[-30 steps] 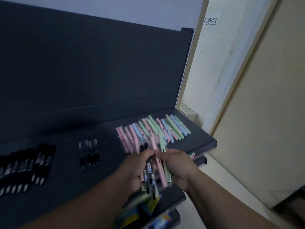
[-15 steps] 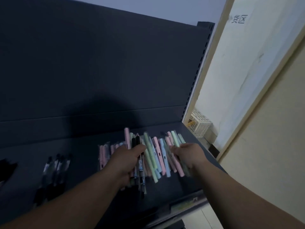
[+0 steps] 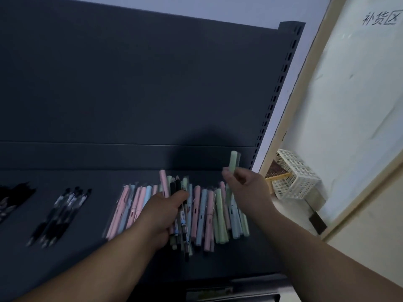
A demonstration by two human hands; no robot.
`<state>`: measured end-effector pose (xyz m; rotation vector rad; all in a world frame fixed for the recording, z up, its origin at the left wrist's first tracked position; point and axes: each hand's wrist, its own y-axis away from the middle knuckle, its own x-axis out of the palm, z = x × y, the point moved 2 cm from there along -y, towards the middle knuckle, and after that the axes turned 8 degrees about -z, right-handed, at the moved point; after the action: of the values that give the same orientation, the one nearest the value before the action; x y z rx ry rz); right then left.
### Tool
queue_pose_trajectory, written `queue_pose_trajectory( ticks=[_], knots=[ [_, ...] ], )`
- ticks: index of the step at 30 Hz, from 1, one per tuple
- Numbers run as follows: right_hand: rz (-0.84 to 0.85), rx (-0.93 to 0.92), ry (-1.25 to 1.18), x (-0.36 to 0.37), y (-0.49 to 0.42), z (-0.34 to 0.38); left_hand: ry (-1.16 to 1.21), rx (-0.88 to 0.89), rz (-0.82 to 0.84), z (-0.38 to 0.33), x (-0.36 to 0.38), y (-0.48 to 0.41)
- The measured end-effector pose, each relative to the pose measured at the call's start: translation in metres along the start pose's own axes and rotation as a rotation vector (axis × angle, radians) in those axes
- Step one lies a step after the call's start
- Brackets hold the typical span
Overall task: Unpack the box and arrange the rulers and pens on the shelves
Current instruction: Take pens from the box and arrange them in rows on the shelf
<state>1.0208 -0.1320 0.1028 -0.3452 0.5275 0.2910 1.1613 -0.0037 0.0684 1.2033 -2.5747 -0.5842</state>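
The left hand [image 3: 162, 211] grips a pen bundle [image 3: 177, 214], the right hand [image 3: 244, 188] pinches a green pen [image 3: 233, 162]: light, stiff, probably slippery if sleeved, best held mid-barrel.

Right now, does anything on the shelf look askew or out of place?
Nothing is damaged or spilled. The pastel pens lie in a loose, overlapping fan rather than a tidy row. The left hand grips a mixed bundle; the right hand holds one green pen above the shelf.

Black pens [image 3: 13, 199] — cut off (left edge).
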Motion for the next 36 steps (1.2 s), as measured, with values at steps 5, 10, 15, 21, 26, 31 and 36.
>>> queue_pose_trajectory(
  ticks=[5, 10, 15, 21, 26, 31, 36],
  knots=[
    [0.259, -0.322, 0.245, 0.02, 0.018, -0.023, 0.011, 0.015, -0.071, -0.001, -0.006, 0.001],
    [0.274, -0.426, 0.305, 0.035, 0.032, -0.042, 0.017, 0.017, -0.09, 0.003, -0.02, 0.001],
    [0.217, -0.372, 0.302, 0.038, 0.033, -0.035, -0.016, 0.003, -0.041, 0.002, -0.031, -0.002],
    [0.232, -0.438, 0.388, 0.044, 0.045, -0.029, -0.039, -0.003, 0.008, 0.0, -0.039, -0.006],
    [0.139, -0.403, 0.399, 0.047, 0.048, -0.006, 0.004, -0.038, 0.118, -0.007, -0.041, 0.001],
    [0.407, 0.123, -0.075, 0.065, 0.074, 0.046, 0.061, -0.008, 0.1, -0.015, -0.047, -0.003],
    [0.539, 0.308, -0.221, 0.084, 0.088, 0.059, 0.059, 0.004, 0.075, -0.019, -0.055, -0.009]
  ],
)
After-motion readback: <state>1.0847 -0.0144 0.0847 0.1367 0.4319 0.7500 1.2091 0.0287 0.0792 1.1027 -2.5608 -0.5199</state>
